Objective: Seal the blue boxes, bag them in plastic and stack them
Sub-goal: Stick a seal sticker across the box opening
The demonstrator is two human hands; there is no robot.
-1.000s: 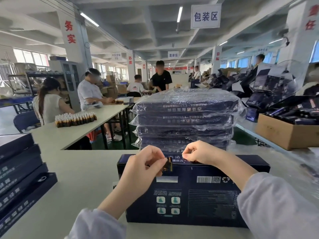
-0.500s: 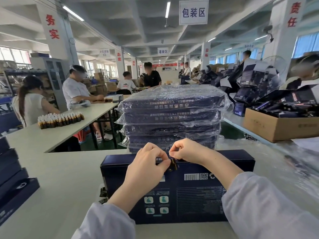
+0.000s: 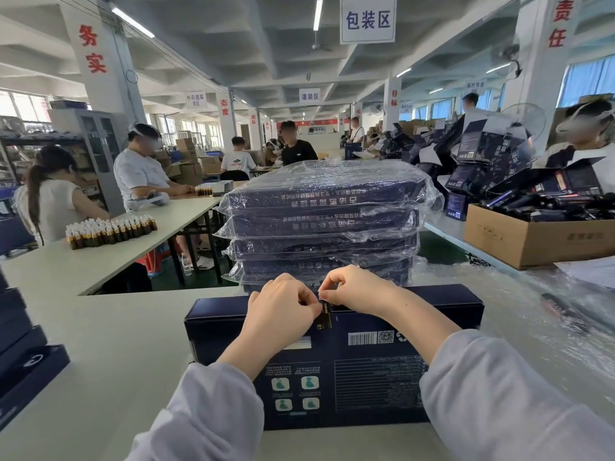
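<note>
Box (image 3: 372, 364): blue, flat on table (image 3: 116, 327), bagged stack (image 3: 326, 214) just behind.
Left grip (image 3: 283, 309): pinching seal sticker (image 3: 326, 319) at top edge.
Right grip (image 3: 354, 287): pinching same sticker.

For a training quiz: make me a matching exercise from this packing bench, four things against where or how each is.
Things:
1 blue box
2 bagged stack
3 small bottles
4 seal sticker

States:
A in rows on the left table
B pinched between left hand and right hand
C lying flat nearest the camera, unbagged
D wrapped in clear plastic, behind the box

Pairs: 1-C, 2-D, 3-A, 4-B
</note>
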